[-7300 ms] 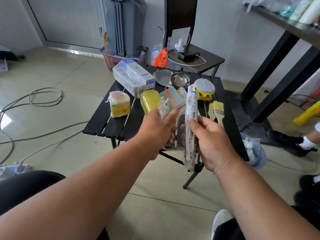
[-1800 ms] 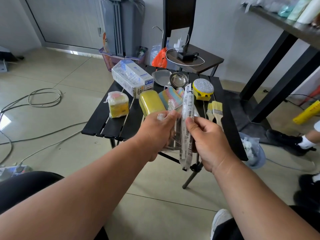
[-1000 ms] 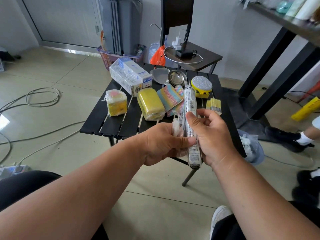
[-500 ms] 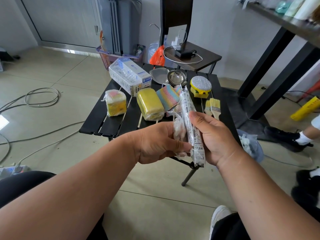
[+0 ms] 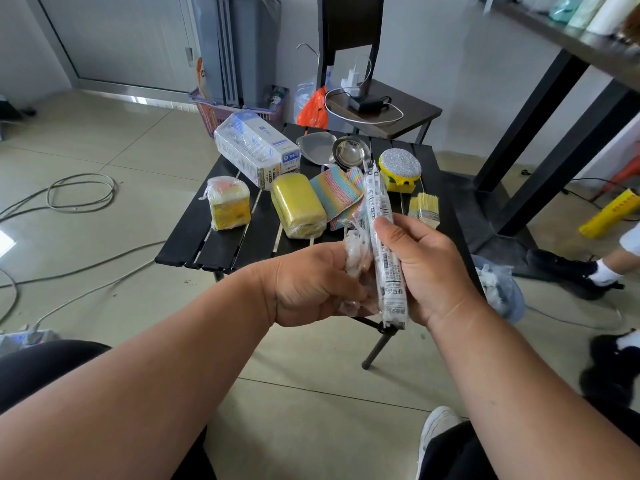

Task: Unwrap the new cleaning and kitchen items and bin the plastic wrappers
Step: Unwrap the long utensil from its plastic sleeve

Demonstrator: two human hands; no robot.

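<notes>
Your right hand (image 5: 429,271) grips a long printed plastic wrapper (image 5: 382,237), thumb across its front, holding it nearly upright above the near edge of the black slatted table (image 5: 221,244). Your left hand (image 5: 311,285) has its fingers curled round a crumpled wad of clear plastic (image 5: 355,251), pressed against the wrapper's left side. On the table lie a wrapped yellow sponge (image 5: 298,206), a smaller wrapped sponge pack (image 5: 228,202), a wrapped white box (image 5: 254,154), a striped cloth (image 5: 337,195), a steel ladle (image 5: 348,152), a glittery yellow scrubber (image 5: 400,168) and paintbrushes (image 5: 424,207). A bag (image 5: 498,289) holding crumpled plastic sits on the floor to the table's right.
</notes>
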